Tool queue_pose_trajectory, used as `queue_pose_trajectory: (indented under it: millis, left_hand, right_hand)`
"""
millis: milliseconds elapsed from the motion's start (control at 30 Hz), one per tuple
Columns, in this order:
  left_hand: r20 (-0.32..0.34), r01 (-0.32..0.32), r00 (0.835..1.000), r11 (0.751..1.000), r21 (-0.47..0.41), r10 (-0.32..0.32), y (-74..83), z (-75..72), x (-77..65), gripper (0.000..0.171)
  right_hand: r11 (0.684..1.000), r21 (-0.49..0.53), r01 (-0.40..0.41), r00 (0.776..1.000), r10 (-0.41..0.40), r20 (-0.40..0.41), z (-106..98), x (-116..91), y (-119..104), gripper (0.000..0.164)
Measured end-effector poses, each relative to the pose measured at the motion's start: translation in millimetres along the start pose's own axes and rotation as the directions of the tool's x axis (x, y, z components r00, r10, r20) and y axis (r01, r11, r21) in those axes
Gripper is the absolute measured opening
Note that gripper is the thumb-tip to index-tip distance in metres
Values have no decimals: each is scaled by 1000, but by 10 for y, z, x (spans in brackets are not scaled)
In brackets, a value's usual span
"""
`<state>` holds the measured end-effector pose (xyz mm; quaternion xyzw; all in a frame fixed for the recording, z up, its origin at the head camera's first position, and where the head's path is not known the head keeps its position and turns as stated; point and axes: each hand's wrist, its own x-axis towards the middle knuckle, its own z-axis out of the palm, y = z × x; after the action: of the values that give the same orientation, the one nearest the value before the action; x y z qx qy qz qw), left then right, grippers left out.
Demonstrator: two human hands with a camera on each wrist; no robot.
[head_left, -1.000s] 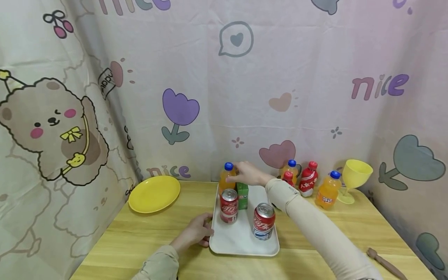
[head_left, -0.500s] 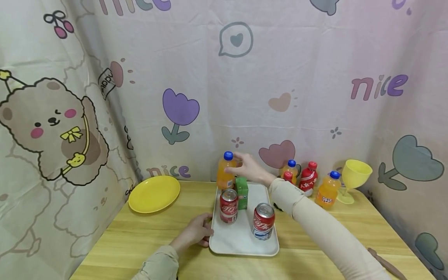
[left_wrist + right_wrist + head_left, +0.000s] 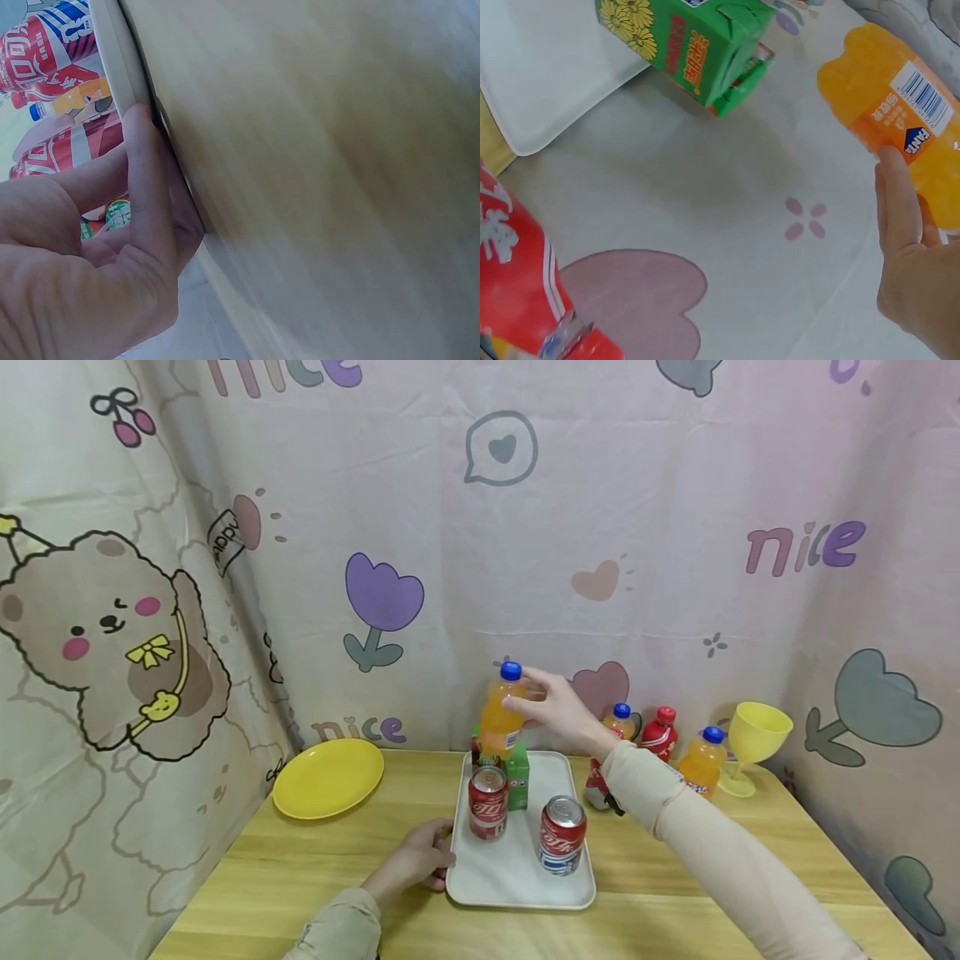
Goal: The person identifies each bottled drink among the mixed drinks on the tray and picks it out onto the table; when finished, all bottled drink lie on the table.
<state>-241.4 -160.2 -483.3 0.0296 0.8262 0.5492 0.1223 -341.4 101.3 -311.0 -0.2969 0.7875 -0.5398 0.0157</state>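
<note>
My right hand (image 3: pixel 555 706) holds an orange soda bottle (image 3: pixel 500 722) with a blue cap, raised over the far end of a white tray (image 3: pixel 510 887). In the right wrist view the fingers lie along the label of this bottle (image 3: pixel 885 82). At the tray's left edge my left hand (image 3: pixel 418 853) grips the rim; the left wrist view shows it pinching the tray wall (image 3: pixel 118 52). Two red cola cans (image 3: pixel 487 810) stand on the tray, the other can (image 3: pixel 562 837) nearer its right edge. A green drink carton (image 3: pixel 518 781) stands behind the left can. Another carton (image 3: pixel 486 760) is partly hidden beneath the raised bottle.
A yellow plate (image 3: pixel 328 778) lies at the back left. Right of the tray stand orange soda bottles (image 3: pixel 701 764), a red bottle (image 3: pixel 660 735) and a yellow goblet (image 3: pixel 759 735). A small red item (image 3: pixel 597 787) sits by the tray's right edge, partly behind my right forearm.
My right hand has lifted the orange soda bottle off the tray's far left and carried it up and rightward, uncovering the carton behind the left can. The left hand stays on the tray.
</note>
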Motion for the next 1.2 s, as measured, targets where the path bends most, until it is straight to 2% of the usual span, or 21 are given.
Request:
queue_pose_trajectory:
  millis: [233, 367, 600, 867, 1200]
  left_hand:
    - [-19, 14, 1000, 1000, 12, -14, 0, 14, 30, 63]
    - [-13, 16, 1000, 1000, 3, -16, 21, 7, 24, 64]
    - [-26, 27, 999, 999, 19, -26, 33, -10, 0, 62]
    - [-17, 24, 1000, 999, 21, -24, 34, -5, -12, 63]
    - [-6, 27, 1000, 999, 18, -26, 21, 16, 7, 65]
  right_hand:
    - [1000, 29, 7, 998, -5, -57, -348, -227, -71, 57]
    - [1000, 6, -18, 996, 19, -89, -588, -404, -83, 58]
    - [995, -57, -76, 993, 70, -98, -932, -742, -64, 59]
    - [979, -142, -145, 984, 129, -121, -1166, -1092, 43, 62]
    - [955, -182, -234, 965, 206, -161, -1331, -1391, 391, 67]
